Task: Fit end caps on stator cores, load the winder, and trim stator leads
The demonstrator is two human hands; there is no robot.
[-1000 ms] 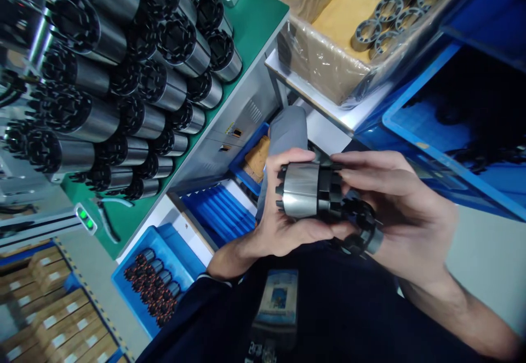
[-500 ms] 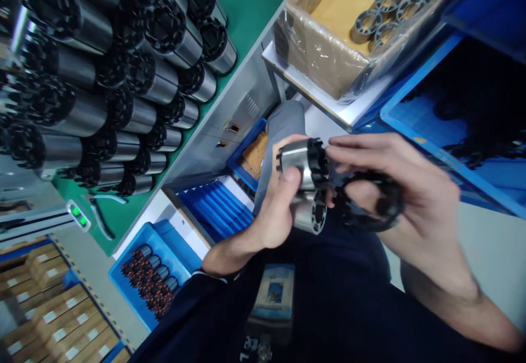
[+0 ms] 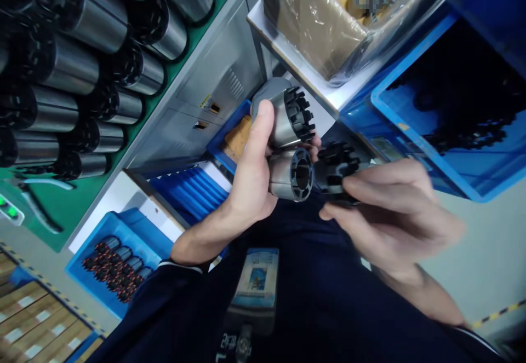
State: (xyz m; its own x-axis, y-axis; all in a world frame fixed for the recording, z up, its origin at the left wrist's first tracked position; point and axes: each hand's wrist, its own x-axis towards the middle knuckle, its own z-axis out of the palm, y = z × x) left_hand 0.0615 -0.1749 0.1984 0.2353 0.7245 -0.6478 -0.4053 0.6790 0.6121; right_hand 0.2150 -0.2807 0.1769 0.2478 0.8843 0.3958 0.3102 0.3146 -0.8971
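Observation:
My left hand (image 3: 250, 177) is closed around two metal stator cores, one above the other. The upper core (image 3: 285, 119) carries a black toothed plastic insert on its right end. The lower core (image 3: 290, 175) is bare, and its slotted bore faces the camera. My right hand (image 3: 390, 209), partly blurred, pinches a loose black toothed plastic insert (image 3: 337, 168) just right of the lower core's open end, very close to it.
Rows of finished cores with black ends (image 3: 78, 62) lie on a green bench top (image 3: 61, 215) at the left. A plastic-lined cardboard box (image 3: 312, 23) sits above. A blue bin of black inserts (image 3: 452, 116) is at right, a blue tray of wound parts (image 3: 115, 267) lower left.
The camera dipped and shifted. My left hand turned so both cores show stacked, and my right hand brought the loose black insert up to the lower core's end.

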